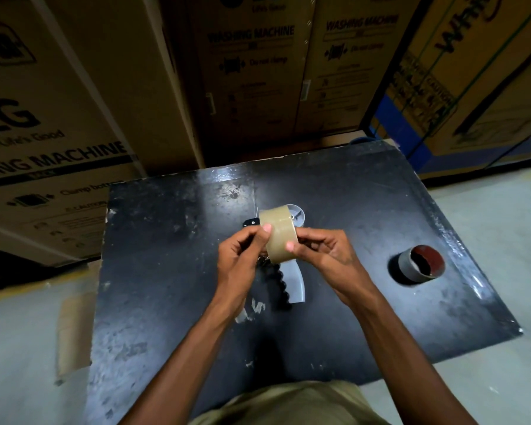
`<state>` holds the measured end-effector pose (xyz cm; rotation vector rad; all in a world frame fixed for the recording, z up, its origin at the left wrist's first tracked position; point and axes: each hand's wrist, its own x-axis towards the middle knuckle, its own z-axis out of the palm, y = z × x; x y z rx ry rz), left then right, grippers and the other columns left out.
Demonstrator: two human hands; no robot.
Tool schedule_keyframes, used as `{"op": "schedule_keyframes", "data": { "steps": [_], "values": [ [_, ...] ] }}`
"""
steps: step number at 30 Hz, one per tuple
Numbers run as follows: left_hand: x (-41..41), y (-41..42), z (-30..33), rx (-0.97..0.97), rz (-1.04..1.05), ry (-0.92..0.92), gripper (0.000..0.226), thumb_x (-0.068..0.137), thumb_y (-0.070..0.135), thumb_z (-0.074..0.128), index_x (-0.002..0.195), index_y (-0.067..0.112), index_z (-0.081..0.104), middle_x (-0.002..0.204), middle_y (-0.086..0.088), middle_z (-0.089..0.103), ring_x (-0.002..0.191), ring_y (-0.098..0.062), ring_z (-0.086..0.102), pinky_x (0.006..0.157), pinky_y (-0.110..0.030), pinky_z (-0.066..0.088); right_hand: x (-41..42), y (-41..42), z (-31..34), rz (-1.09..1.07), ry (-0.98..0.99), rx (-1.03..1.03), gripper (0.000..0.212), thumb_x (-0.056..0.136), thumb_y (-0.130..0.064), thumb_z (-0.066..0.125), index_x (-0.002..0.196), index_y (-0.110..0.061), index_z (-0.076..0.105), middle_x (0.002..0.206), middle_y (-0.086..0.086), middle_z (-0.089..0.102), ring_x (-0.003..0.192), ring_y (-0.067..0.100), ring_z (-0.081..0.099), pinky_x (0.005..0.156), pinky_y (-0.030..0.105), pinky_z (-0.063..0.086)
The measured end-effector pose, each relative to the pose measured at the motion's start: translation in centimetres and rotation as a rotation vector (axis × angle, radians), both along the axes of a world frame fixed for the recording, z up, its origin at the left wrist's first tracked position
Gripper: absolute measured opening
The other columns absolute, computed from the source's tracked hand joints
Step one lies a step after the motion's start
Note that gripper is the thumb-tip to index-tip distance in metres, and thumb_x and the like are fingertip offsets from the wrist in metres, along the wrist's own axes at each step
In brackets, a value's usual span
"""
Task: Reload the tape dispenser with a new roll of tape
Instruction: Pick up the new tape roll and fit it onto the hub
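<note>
A tan roll of packing tape (279,233) is held upright above the middle of the black table (166,271). My left hand (241,259) grips its left side, thumb on the outer face. My right hand (325,253) pinches its right side, thumb on the tape's lower face. Below the roll lies the tape dispenser (288,283), flat on the table. Its grey handle with the black ridged grip points toward me. Its round grey hub (298,214) shows beyond the roll. The dispenser's middle is hidden by my hands and the roll.
An empty cardboard tape core (419,265) with a reddish inside lies on the table at the right. Large washing machine cartons (249,78) stand close behind and to the left of the table. A blue-edged carton (460,87) stands at the back right. Pale floor surrounds the table.
</note>
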<state>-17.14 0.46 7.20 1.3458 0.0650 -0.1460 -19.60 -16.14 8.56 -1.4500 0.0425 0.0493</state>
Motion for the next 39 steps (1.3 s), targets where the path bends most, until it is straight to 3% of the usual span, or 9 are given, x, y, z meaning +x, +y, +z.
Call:
{"op": "schedule_keyframes", "data": {
  "steps": [4, 7, 12, 15, 18, 22, 25, 32, 39],
  "values": [
    [-0.2, 0.4, -0.2, 0.014, -0.049, -0.033, 0.016, 0.093, 0.015, 0.068, 0.094, 0.002, 0.076, 0.085, -0.008, 0.073, 0.080, -0.018, 0.063, 0.076, -0.036, 0.053, -0.1, 0.0, -0.4, -0.027, 0.026, 0.027, 0.021, 0.087, 0.001, 0.075, 0.107, 0.007, 0.076, 0.100, 0.020, 0.078, 0.089, 0.023, 0.075, 0.078, 0.028, 0.059],
    [-0.5, 0.5, -0.7, 0.049, -0.064, -0.046, 0.013, 0.090, 0.006, 0.070, 0.100, 0.001, 0.077, 0.092, -0.006, 0.078, 0.084, -0.014, 0.068, 0.076, -0.029, 0.057, 0.2, 0.2, -0.7, -0.092, 0.049, 0.043, 0.026, 0.089, -0.019, 0.071, 0.091, 0.007, 0.076, 0.078, 0.012, 0.066, 0.069, 0.011, 0.057, 0.067, 0.029, 0.043],
    [-0.6, 0.5, -0.9, 0.074, -0.086, -0.067, 0.024, 0.085, 0.004, 0.075, 0.109, 0.003, 0.075, 0.101, -0.006, 0.079, 0.092, -0.016, 0.072, 0.080, -0.030, 0.058, 0.5, 0.3, -0.4, -0.147, 0.045, 0.039, 0.024, 0.094, -0.017, 0.070, 0.092, 0.005, 0.076, 0.080, 0.012, 0.067, 0.071, 0.016, 0.056, 0.066, 0.033, 0.043],
    [-0.6, 0.4, -0.5, 0.077, -0.064, -0.053, 0.051, 0.080, 0.008, 0.080, 0.128, 0.013, 0.065, 0.103, 0.009, 0.076, 0.092, -0.009, 0.071, 0.075, -0.028, 0.060, 0.4, 0.1, -0.5, -0.134, 0.007, 0.005, 0.023, 0.093, -0.015, 0.070, 0.094, 0.007, 0.076, 0.083, 0.017, 0.068, 0.076, 0.022, 0.056, 0.068, 0.034, 0.043],
    [-0.1, 0.5, -0.5, 0.182, -0.060, -0.134, 0.070, 0.080, 0.029, 0.078, 0.144, 0.021, 0.052, 0.128, 0.006, 0.061, 0.111, -0.012, 0.066, 0.086, -0.035, 0.061, 0.3, 0.3, -0.1, -0.107, -0.019, -0.036, 0.014, 0.094, -0.006, 0.070, 0.088, 0.004, 0.077, 0.078, 0.012, 0.067, 0.070, 0.010, 0.058, 0.065, 0.022, 0.045],
    [0.7, 0.4, -0.3, 0.344, -0.093, -0.318, 0.040, 0.087, 0.026, 0.073, 0.126, 0.018, 0.069, 0.131, -0.001, 0.061, 0.126, -0.012, 0.058, 0.104, -0.038, 0.052, 0.2, 0.4, -0.1, -0.088, -0.039, -0.069, 0.014, 0.094, -0.006, 0.070, 0.092, 0.004, 0.079, 0.081, 0.024, 0.072, 0.077, 0.013, 0.062, 0.071, 0.025, 0.050],
    [0.7, 0.2, -0.3, 0.274, -0.041, -0.283, 0.033, 0.082, 0.014, 0.080, 0.115, 0.012, 0.074, 0.126, -0.006, 0.067, 0.122, -0.014, 0.063, 0.100, -0.034, 0.054, 0.2, 0.2, -0.4, -0.090, -0.050, -0.067, 0.022, 0.092, -0.017, 0.072, 0.093, 0.003, 0.079, 0.090, 0.040, 0.067, 0.084, 0.023, 0.060, 0.076, 0.039, 0.045],
    [-0.2, -0.6, -0.1, 0.124, 0.083, -0.173, 0.016, 0.078, -0.001, 0.079, 0.094, 0.001, 0.076, 0.120, -0.013, 0.071, 0.111, -0.015, 0.070, 0.088, -0.023, 0.055, 0.0, 0.4, -0.7, -0.112, -0.012, -0.043, 0.015, 0.092, -0.015, 0.072, 0.094, -0.004, 0.082, 0.088, 0.029, 0.074, 0.081, 0.021, 0.062, 0.070, 0.032, 0.048],
    [0.8, 1.1, 0.3, 0.216, -0.032, -0.213, 0.029, 0.082, 0.003, 0.078, 0.111, 0.003, 0.074, 0.111, -0.015, 0.072, 0.098, -0.014, 0.071, 0.085, -0.023, 0.055, -0.3, -0.1, -0.6, -0.074, -0.001, -0.087, 0.017, 0.092, -0.007, 0.073, 0.100, 0.007, 0.078, 0.096, 0.029, 0.076, 0.086, 0.023, 0.067, 0.077, 0.035, 0.053]
  ]
}}
